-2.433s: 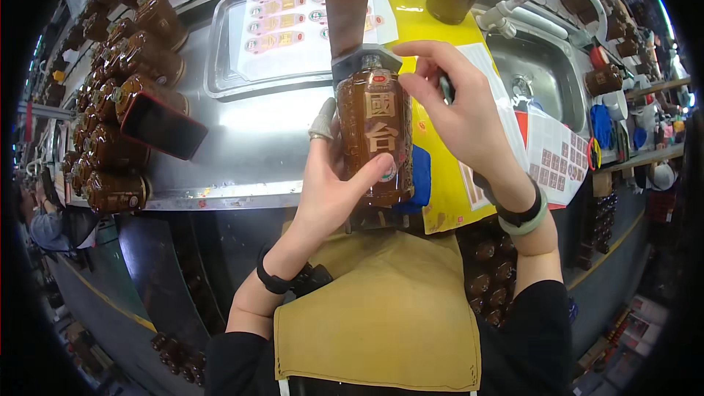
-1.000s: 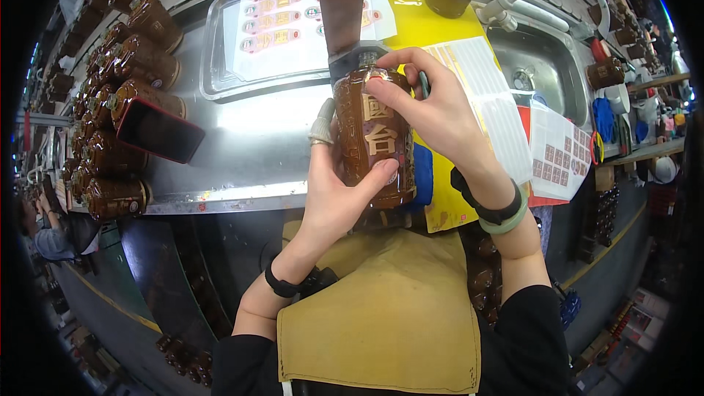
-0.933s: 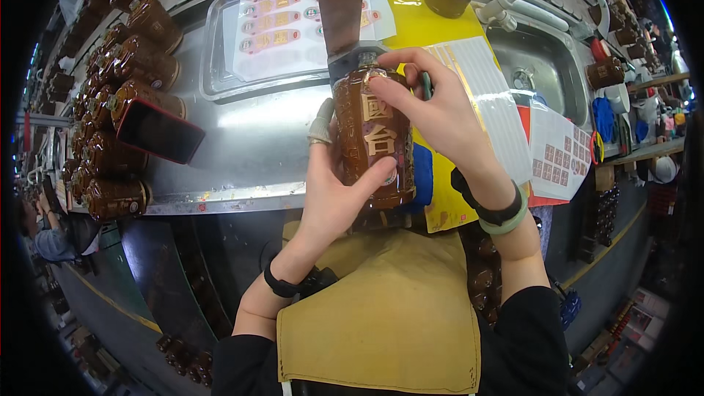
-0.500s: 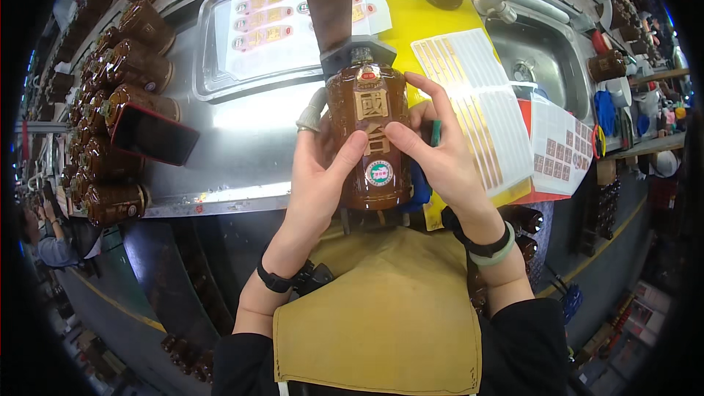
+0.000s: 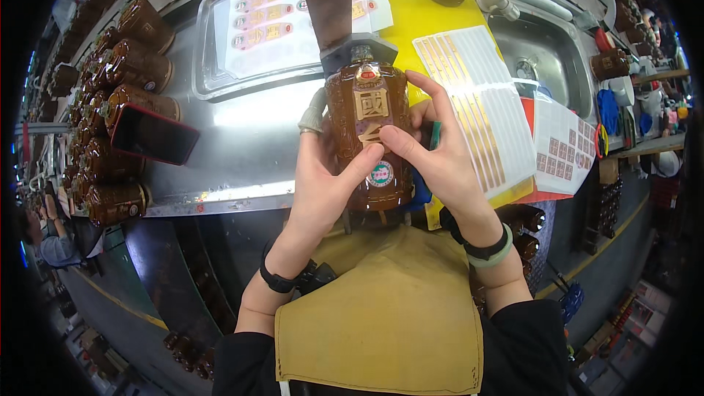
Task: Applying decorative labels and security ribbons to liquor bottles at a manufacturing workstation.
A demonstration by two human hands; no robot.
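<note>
Over the front edge of the steel desk, a brown bottle was held upright between both hands, its neck under a dark upright fixture. Left hand was wrapped round the bottle's left side, thumb pressed on the front near the small round sticker; right hand was closed on the right side, index finger lying across the gold square label. Risks, as judged: a thumb dragging over a fresh sticker could skew or wrinkle it; the bottle hung past the desk edge above the tan apron, so a loosened grip would drop it. Sticker sheets lay just right on the yellow mat, and a sleeve could sweep them. More brown bottles lay crowded at left, beside a red-edged phone.
</note>
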